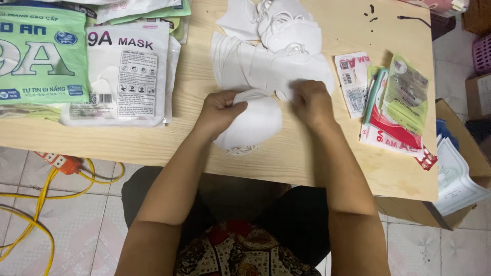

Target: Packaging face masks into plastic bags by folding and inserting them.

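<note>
Left hand (221,109) pinched shut; right hand (310,102) curled, knuckles up.

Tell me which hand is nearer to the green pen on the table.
The right hand: it lies just left of the green pen. The left hand is farther left, holding the white mask.

A stack of masks (253,125) lies at the centre of the counter (189,143), between the left hand (221,108) and the right hand (310,102), both touching it. A pile of loose masks (266,56) sits just above. Sealed mask packets (125,74) fill the upper left of the frame. Empty wrappers (394,110) lie at the right. A power strip (61,162) rests on the floor at lower left.
</note>
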